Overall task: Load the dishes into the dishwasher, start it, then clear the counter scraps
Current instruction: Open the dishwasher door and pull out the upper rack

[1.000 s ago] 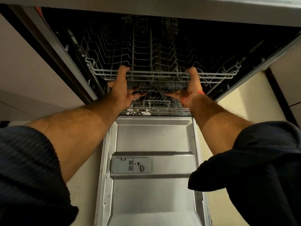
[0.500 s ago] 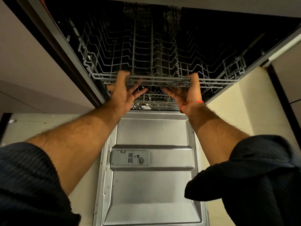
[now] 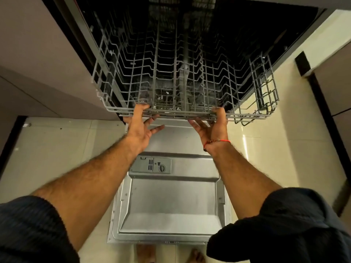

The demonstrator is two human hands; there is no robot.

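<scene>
Both arms reach forward at mid-frame; left hand [image 3: 141, 126] and right hand [image 3: 212, 126] pinch the upper rack's [image 3: 190, 76] front rim, fingers spread beneath.

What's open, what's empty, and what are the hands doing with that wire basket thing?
dishwasher door: open, folded down flat.
upper rack: pulled partway out, no dishes showing in it.
detergent compartment: lid closed.
left hand: thumb hooked over the rack's front rail, fingers spread underneath.
right hand: thumb over the front rail, fingers spread underneath.
lower rack: mostly hidden, cannot tell.
</scene>
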